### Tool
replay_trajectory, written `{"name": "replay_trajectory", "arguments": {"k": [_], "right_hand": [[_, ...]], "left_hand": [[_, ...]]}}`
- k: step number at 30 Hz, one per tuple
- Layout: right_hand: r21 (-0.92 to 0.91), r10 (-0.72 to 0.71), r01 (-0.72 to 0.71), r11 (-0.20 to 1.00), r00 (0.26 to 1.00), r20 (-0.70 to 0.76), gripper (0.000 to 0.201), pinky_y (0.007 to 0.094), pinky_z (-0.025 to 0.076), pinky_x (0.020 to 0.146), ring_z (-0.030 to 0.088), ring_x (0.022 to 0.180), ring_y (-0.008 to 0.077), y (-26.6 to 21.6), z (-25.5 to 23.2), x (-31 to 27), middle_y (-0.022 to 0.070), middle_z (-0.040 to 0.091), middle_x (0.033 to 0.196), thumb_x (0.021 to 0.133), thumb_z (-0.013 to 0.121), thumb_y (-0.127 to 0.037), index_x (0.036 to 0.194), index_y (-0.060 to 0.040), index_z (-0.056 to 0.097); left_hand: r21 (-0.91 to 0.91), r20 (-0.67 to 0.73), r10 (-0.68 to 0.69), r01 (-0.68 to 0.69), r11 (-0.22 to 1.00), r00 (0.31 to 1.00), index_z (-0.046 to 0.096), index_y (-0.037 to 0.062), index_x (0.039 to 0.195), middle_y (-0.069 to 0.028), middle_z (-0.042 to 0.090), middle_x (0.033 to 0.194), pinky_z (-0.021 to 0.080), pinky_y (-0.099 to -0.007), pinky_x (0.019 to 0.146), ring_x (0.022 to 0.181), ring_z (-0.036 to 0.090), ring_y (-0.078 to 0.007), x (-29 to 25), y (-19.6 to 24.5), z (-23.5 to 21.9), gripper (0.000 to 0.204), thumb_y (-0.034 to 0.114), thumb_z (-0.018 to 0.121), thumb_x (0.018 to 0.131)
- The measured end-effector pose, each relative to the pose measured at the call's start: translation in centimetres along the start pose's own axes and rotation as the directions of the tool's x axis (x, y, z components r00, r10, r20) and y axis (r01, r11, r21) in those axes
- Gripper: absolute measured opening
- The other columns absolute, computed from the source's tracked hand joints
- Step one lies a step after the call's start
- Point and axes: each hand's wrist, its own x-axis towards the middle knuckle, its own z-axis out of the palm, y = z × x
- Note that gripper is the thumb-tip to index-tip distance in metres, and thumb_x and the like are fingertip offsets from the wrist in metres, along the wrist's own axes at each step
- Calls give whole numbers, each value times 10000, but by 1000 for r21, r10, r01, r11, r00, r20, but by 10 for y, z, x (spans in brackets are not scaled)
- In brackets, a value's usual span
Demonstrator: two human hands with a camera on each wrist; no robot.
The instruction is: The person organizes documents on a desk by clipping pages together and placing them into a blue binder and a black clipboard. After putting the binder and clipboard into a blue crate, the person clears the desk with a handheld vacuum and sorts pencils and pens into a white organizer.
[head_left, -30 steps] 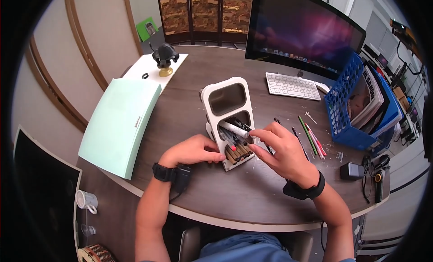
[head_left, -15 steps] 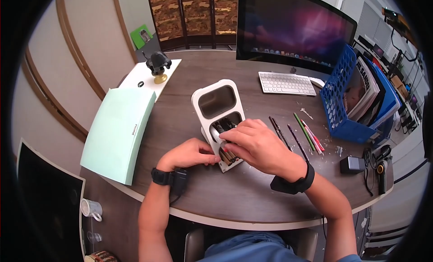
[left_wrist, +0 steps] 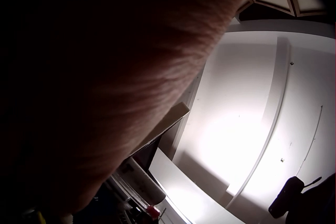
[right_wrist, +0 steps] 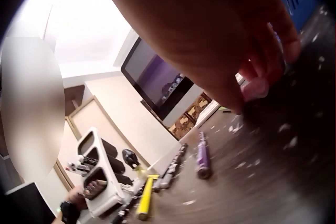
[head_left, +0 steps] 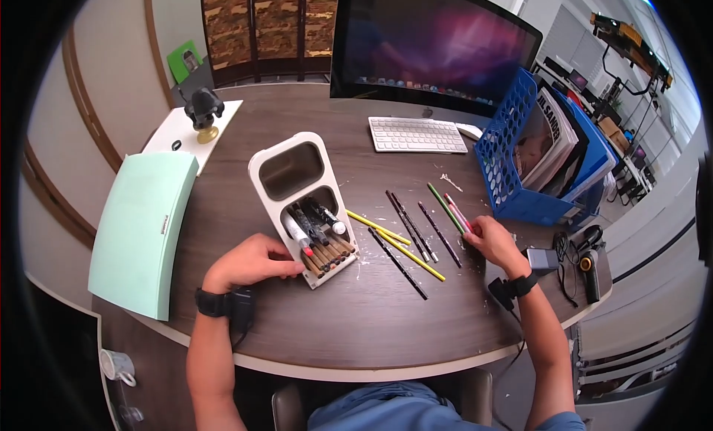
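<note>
My left hand grips the lower left side of a white pen organizer, thumb at its front edge. The organizer leans back; a white marker with a red tip, dark markers and several brown pens fill its lower part. At the right, my right hand pinches the near end of pink pencils lying on the desk. The right wrist view shows pink ends between thumb and fingers. Beside them lie a green pencil and a dark purple pencil.
Yellow pencils and black patterned pencils lie mid-desk among white scraps. Behind stand a keyboard, a monitor and a blue file rack. A mint folder lies left; a charger and cables lie right.
My right hand has left the white marker inside the organizer and moved right to the pink pencils. The yellow pencils now show. My left hand keeps hold of the organizer, and the view has turned right.
</note>
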Motion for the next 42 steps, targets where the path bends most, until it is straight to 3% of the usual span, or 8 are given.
{"name": "replay_trajectory", "arguments": {"k": [7, 9, 15, 24, 31, 36, 37, 42], "right_hand": [[184, 20, -6, 983, 997, -74, 211, 445, 452, 758, 579, 860, 396, -20, -1, -8, 217, 600, 897, 912, 544, -194, 992, -2, 578], [239, -100, 138, 961, 981, -164, 186, 431, 450, 706, 580, 793, 397, -40, -16, -16, 216, 593, 829, 921, 522, -146, 1029, 0, 563], [502, -332, 200, 842, 925, 188, 332, 334, 498, 643, 637, 648, 222, -146, -68, -53, 111, 652, 742, 917, 558, -122, 1236, -38, 514], [289, -444, 378, 879, 870, 212, 267, 489, 479, 705, 618, 762, 427, -241, -62, -7, 251, 632, 798, 930, 508, -202, 1072, 16, 571], [349, -510, 482, 804, 860, -12, 279, 418, 483, 658, 626, 685, 356, -254, -36, 5, 184, 654, 788, 910, 578, -200, 1131, -32, 597], [388, -616, 631, 671, 766, -181, 244, 294, 462, 580, 562, 626, 163, -241, -36, 6, 71, 603, 790, 852, 673, -123, 1065, -18, 620], [459, -512, 525, 717, 843, -165, 215, 267, 444, 562, 527, 615, 102, -237, -43, 3, 41, 595, 761, 849, 676, -102, 1038, -11, 627], [286, -329, 284, 915, 936, 123, 209, 367, 490, 634, 620, 682, 254, -183, -45, 3, 116, 635, 757, 856, 649, -200, 961, -19, 637]], "left_hand": [[-57, -25, -7, 5, 998, 1000, 711, -38, 950, -65, 689, 783, 492, -264, 662, 696, 597, -115, 0, 1, 2, 309, 244, 729, 824], [-35, -19, -10, 10, 999, 1000, 711, -42, 945, -65, 688, 779, 492, -264, 658, 692, 600, -116, 1, -1, 2, 316, 249, 730, 822], [56, -17, 24, -23, 998, 1000, 716, -37, 904, -70, 672, 724, 477, -257, 646, 673, 599, -111, 1, -3, -1, 356, 312, 714, 830], [6, 19, 38, -38, 999, 999, 720, -21, 913, -48, 659, 719, 477, -253, 647, 690, 595, -103, 2, -4, -1, 366, 337, 702, 841], [67, 28, 43, -44, 997, 999, 718, -14, 910, -52, 659, 727, 482, -254, 649, 693, 601, -109, 0, 0, -2, 364, 344, 696, 848], [33, 11, 12, -13, 999, 1000, 715, -32, 927, -63, 685, 759, 489, -262, 684, 706, 614, -111, -1, 1, -1, 334, 290, 712, 839], [22, 20, 18, -19, 1000, 1000, 715, -32, 927, -63, 685, 759, 489, -262, 684, 706, 614, -111, 0, 2, 0, 334, 290, 712, 839], [30, 16, 24, -24, 999, 1000, 717, -27, 938, -71, 682, 768, 493, -259, 670, 714, 615, -115, 0, 0, -2, 347, 306, 704, 842]]}}
